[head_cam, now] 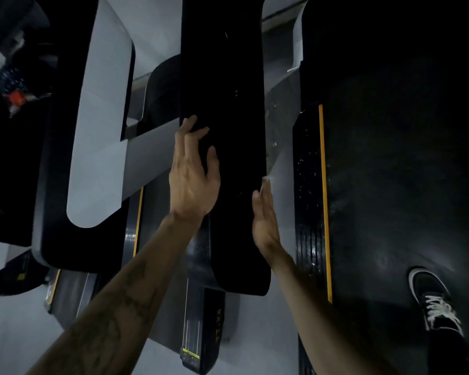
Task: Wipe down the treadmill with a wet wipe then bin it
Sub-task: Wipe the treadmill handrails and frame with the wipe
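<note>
I look down on a black treadmill handrail that runs up the middle of the view. My left hand lies on the rail's left edge with its fingers straight. My right hand presses flat against the rail's right side, and a scrap of pale wet wipe shows at its fingertips. Most of the wipe is hidden behind the hand. To the right lies the dark treadmill belt, edged by a yellow stripe.
A neighbouring treadmill's grey and black rail stands on the left. My black shoe with white laces is planted on the belt at the lower right. Grey floor shows at the bottom left. The scene is dim.
</note>
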`<action>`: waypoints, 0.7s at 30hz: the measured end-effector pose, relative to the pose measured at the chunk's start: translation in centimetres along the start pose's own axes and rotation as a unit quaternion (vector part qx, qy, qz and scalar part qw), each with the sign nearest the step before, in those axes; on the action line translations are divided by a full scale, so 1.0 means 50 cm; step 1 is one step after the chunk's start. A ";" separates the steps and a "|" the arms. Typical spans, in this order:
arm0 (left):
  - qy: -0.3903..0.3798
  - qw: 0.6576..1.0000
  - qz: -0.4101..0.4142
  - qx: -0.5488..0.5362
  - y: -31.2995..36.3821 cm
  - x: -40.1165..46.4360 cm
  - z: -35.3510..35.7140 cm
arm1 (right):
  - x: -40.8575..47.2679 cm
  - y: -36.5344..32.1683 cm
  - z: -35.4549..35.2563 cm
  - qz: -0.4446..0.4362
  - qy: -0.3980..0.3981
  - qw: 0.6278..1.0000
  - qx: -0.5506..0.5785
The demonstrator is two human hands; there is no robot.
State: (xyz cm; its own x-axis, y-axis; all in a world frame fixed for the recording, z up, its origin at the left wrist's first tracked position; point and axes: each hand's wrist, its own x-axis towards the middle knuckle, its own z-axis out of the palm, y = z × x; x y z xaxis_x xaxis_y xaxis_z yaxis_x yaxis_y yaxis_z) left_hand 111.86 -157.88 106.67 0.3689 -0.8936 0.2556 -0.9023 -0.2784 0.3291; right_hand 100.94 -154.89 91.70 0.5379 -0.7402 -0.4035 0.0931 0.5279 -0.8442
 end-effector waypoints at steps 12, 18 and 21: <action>-0.039 0.998 0.015 0.040 -0.024 0.012 0.009 | 0.073 -0.047 0.001 -0.047 0.008 0.999 -0.023; -0.020 0.998 0.007 0.051 -0.016 0.018 0.006 | 0.040 -0.025 -0.008 0.024 -0.011 0.999 -0.020; -0.011 0.998 0.010 0.063 -0.010 0.020 0.004 | 0.113 -0.069 -0.018 0.029 -0.007 1.000 -0.009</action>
State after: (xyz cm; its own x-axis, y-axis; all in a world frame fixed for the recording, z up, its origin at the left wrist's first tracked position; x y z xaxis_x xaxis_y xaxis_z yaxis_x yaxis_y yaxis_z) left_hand 112.66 -158.72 106.58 0.3467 -0.9066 0.2406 -0.9309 -0.3011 0.2068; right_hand 102.91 -161.25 92.03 0.5539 -0.7023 -0.4471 0.0463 0.5621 -0.8258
